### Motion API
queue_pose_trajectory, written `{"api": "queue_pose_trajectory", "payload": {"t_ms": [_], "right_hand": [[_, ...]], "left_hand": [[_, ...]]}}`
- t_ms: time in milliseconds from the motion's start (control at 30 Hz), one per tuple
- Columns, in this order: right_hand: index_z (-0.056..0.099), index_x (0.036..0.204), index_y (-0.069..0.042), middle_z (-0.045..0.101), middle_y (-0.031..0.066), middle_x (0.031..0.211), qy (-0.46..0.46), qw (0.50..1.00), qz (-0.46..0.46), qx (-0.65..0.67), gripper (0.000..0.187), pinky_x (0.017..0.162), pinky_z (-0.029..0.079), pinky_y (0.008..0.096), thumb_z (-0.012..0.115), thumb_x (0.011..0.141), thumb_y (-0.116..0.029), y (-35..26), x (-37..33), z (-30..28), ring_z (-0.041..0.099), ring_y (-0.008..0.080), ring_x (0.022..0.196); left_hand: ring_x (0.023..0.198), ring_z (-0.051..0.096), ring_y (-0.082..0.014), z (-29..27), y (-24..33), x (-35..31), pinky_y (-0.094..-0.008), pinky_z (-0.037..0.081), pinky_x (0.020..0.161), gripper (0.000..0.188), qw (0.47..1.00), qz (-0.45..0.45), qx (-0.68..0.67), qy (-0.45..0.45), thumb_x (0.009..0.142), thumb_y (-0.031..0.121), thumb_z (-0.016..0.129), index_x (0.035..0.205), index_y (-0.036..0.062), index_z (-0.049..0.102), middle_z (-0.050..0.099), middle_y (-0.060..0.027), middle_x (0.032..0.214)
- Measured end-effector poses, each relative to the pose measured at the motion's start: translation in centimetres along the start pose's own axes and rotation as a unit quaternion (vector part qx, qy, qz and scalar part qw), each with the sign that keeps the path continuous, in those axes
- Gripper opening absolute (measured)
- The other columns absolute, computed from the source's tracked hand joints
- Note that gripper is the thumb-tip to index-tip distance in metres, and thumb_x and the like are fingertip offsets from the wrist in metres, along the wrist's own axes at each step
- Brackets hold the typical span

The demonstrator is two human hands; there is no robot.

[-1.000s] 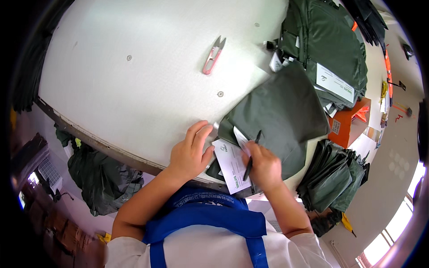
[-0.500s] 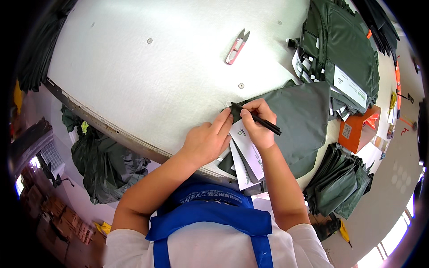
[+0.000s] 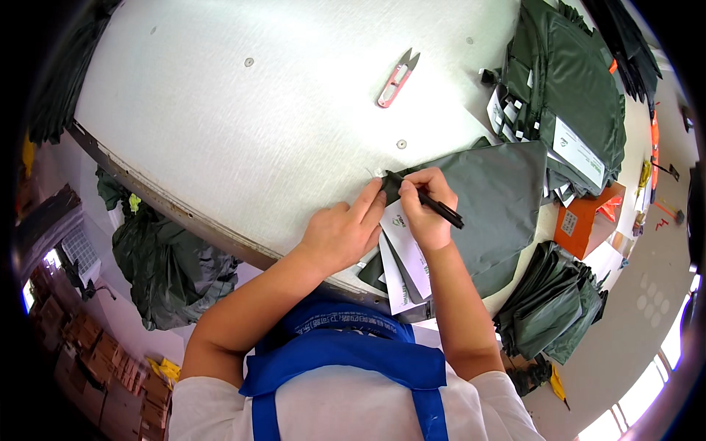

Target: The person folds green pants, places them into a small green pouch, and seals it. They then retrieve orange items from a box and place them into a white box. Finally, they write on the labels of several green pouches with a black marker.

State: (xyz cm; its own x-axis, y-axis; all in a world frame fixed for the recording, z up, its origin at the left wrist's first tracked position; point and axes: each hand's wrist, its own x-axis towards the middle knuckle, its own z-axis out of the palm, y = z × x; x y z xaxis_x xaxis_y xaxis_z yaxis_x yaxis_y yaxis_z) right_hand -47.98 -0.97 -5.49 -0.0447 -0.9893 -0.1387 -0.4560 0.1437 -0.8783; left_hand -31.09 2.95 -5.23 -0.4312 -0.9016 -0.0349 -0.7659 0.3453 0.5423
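Note:
A black pen (image 3: 441,210) is held in my right hand (image 3: 426,213), its tip at the upper left corner of a dark grey-green coated fabric piece (image 3: 489,195). My left hand (image 3: 342,231) is closed at that same corner, its fingertips pressed on the fabric edge beside the pen tip. What lies under those fingers is hidden. White printed tags (image 3: 404,253) stick out from the fabric between my two wrists. Farther off on the table, pink-handled thread snips (image 3: 398,79) lie with their blades pointing away.
A stack of dark green fabric pieces (image 3: 581,81) with white tags sits on the pale table (image 3: 220,132) at the far right. Near it stand an orange box (image 3: 585,224) and a folded fabric bundle (image 3: 551,301). More dark fabric (image 3: 169,264) hangs below the table's left edge.
The pen is tilted slightly differently at the fabric corner, and my right hand has shifted very slightly. My left hand keeps its place on the fabric. The whole view has turned a little.

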Motion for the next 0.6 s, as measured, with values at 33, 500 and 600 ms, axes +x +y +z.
{"api": "queue_pose_trajectory", "payload": {"t_ms": [33, 500, 600], "right_hand": [[0.063, 0.088, -0.002, 0.066, 0.0082, 0.076, 0.024, 0.999, -0.006, 0.028, 0.011, 0.064, 0.052, 0.0260, 0.070, 0.081, -0.005, 0.2, 0.1, -0.2, 0.063, 0.0136, 0.065], [0.050, 0.124, -0.016, 0.047, 0.0034, 0.145, 0.083, 0.875, -0.084, -0.470, 0.058, 0.115, 0.018, 0.0500, 0.068, 0.071, -0.003, 2.5, 10.0, -21.7, 0.037, 0.0289, 0.138], [0.059, 0.113, -0.012, 0.058, 0.0075, 0.133, 0.072, 0.861, -0.158, -0.478, 0.038, 0.109, 0.031, 0.0456, 0.064, 0.078, -0.001, 3.1, 9.8, -22.2, 0.050, 0.0267, 0.127]], "left_hand": [[0.061, 0.061, -0.0194, 0.0, 0.0, 0.2, -0.0325, 0.053, 0.053, 0.044, 1.000, 0.003, -0.008, 0.003, 0.075, 0.021, 0.070, 0.116, 0.0070, 0.063, 0.052, -0.0083, 0.132], [0.057, 0.059, -0.0183, 1.2, 1.3, -2.9, -0.0313, 0.049, 0.049, 0.028, 0.983, 0.154, -0.081, -0.057, 0.081, 0.012, 0.062, 0.109, 0.0096, 0.067, 0.061, -0.0071, 0.121], [0.061, 0.060, -0.0200, 1.3, 1.6, -3.3, -0.0333, 0.050, 0.054, 0.030, 0.976, 0.169, -0.104, -0.094, 0.082, 0.013, 0.058, 0.111, 0.0074, 0.064, 0.057, -0.0101, 0.128]]}}
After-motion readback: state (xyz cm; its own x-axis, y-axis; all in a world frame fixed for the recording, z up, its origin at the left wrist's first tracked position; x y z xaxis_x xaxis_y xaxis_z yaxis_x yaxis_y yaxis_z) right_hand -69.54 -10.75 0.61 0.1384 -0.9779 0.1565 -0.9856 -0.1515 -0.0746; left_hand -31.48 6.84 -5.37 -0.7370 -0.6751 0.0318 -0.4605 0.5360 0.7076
